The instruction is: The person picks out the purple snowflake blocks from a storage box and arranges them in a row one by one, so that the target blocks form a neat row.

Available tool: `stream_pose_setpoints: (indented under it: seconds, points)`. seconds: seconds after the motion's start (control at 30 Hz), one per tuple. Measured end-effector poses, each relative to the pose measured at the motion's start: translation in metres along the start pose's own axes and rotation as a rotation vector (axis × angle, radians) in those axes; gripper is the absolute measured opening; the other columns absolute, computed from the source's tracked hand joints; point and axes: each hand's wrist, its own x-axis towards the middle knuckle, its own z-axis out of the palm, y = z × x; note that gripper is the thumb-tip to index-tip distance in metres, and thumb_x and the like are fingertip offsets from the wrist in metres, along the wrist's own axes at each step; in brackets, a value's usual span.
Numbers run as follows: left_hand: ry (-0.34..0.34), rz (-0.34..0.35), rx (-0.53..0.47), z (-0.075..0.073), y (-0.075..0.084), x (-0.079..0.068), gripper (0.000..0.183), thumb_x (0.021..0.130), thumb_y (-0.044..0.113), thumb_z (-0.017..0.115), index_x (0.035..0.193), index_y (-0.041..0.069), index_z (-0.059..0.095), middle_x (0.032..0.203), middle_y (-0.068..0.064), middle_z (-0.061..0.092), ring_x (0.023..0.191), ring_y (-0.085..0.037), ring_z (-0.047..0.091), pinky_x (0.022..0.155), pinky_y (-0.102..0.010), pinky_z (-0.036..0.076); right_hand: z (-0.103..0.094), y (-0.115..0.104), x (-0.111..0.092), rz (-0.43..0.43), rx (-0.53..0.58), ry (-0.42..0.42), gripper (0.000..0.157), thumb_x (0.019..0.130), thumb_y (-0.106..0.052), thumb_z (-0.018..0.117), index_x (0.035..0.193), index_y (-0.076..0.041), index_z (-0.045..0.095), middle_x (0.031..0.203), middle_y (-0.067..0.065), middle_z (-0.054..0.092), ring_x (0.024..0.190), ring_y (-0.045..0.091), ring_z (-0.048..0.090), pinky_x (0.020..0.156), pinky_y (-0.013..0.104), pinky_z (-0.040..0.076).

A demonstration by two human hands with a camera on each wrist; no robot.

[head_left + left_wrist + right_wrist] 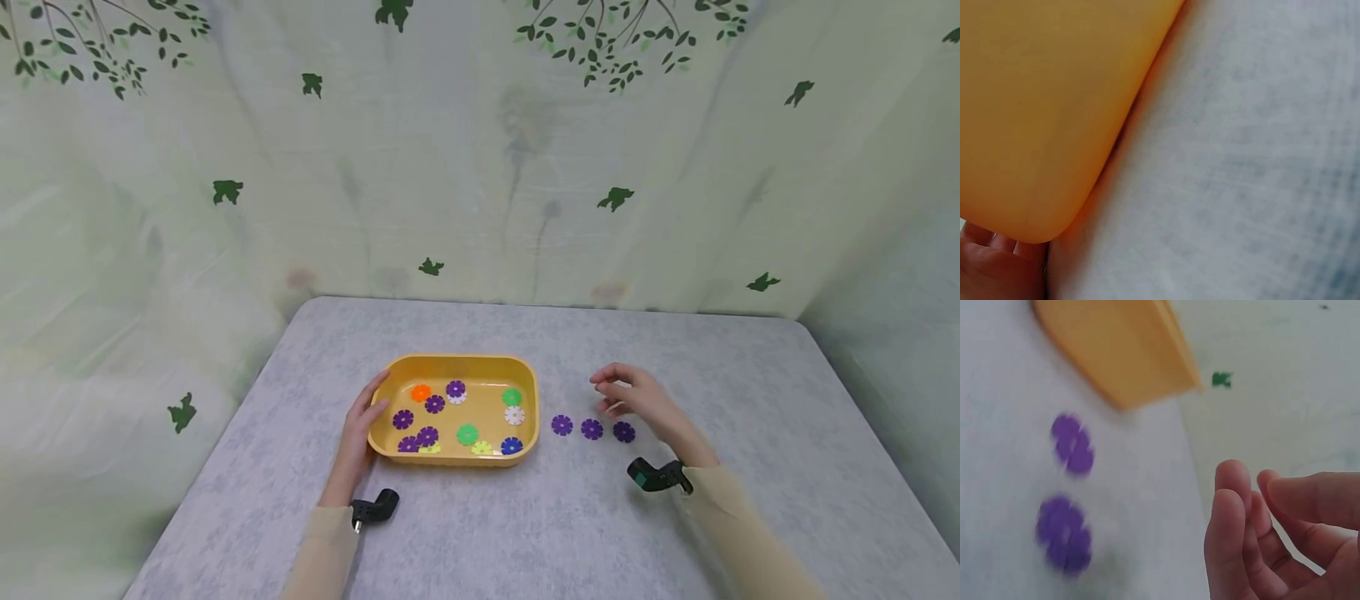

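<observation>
- Grey mottled tabletop (750, 392), with a pale leaf-print cloth backdrop (480, 167) behind it.
- Yellow rectangular plastic tray (459, 365) on the table; its left end wall lies against the left fingers. It holds small flower-shaped plastic discs: purple, orange, green, white, yellow, blue.
- Left hand (358, 427): fingers straight and close together, pressed flat against the tray's left outer wall, not curled round it. The left wrist view shows only fingertips (988, 250) at the tray's corner (1035, 125).
- Right hand (637, 398): raised off the table, fingers (1235, 537) loosely curled, thumb near the fingertips, nothing pinched between them.
- Three purple flower-shaped plastic discs (592, 429) in a row on the table, just below and near the right fingers, not touched; the leftmost lies just beside the tray's right wall.
- Black wrist-worn camera units (375, 507) on both wrists.
</observation>
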Motion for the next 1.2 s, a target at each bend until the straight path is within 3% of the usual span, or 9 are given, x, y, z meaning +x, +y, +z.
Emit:
stream_pose_setpoints:
  seconds: [0.23,0.4,0.5,0.73,1.0,1.2]
  points:
    - [0.003,0.003,-0.006,0.001,-0.001,0.0,0.045,0.101,0.019,0.044,0.146,0.022,0.041,0.153,0.005,0.031,0.14,-0.013,0.023,0.114,-0.033,0.021,0.043,-0.037,0.021,-0.009,0.069,-0.07,0.029,0.099,-0.014,0.051,0.118,0.007,0.053,0.11,0.026,0.055,0.081,0.028,0.062,0.074,0.034,0.056]
    - [0.002,0.005,0.0,0.001,0.0,-0.001,0.045,0.101,0.02,0.045,0.146,0.021,0.041,0.152,0.006,0.031,0.14,-0.012,0.023,0.114,-0.034,0.021,0.078,-0.055,0.036,-0.019,0.118,-0.177,0.031,0.098,-0.014,0.052,0.121,0.007,0.053,0.112,0.02,0.058,0.082,0.024,0.061,0.075,0.034,0.056]
    - [0.002,0.007,-0.004,0.001,0.001,-0.001,0.045,0.101,0.019,0.044,0.146,0.021,0.041,0.152,0.005,0.031,0.14,-0.012,0.023,0.114,-0.035,0.02,0.099,-0.062,0.046,-0.024,0.129,-0.241,0.029,0.098,-0.014,0.052,0.12,0.005,0.054,0.11,0.016,0.059,0.085,0.028,0.062,0.075,0.036,0.056]
    - [-0.006,0.009,-0.011,0.0,0.002,-0.002,0.045,0.102,0.018,0.044,0.146,0.019,0.041,0.152,0.005,0.031,0.14,-0.012,0.021,0.115,-0.035,0.017,0.135,-0.07,0.065,-0.036,0.164,-0.419,0.031,0.099,-0.012,0.05,0.122,0.008,0.054,0.125,0.028,0.053,0.1,0.046,0.057,0.083,0.043,0.054]
    - [-0.008,0.013,0.0,0.001,0.003,-0.002,0.044,0.102,0.019,0.044,0.146,0.019,0.041,0.151,0.006,0.032,0.139,-0.011,0.024,0.114,-0.034,0.019,0.164,-0.067,0.082,0.037,0.122,-0.546,0.03,0.099,-0.011,0.049,0.123,0.006,0.056,0.124,0.022,0.057,0.09,0.027,0.064,0.078,0.035,0.055]
    - [-0.004,0.008,0.019,0.0,0.002,-0.001,0.045,0.102,0.02,0.044,0.147,0.02,0.04,0.152,0.005,0.032,0.139,-0.012,0.025,0.114,-0.034,0.021,0.178,-0.067,0.092,0.109,0.082,-0.632,0.029,0.098,-0.01,0.05,0.123,0.003,0.057,0.119,0.015,0.061,0.092,0.029,0.065,0.078,0.034,0.055]
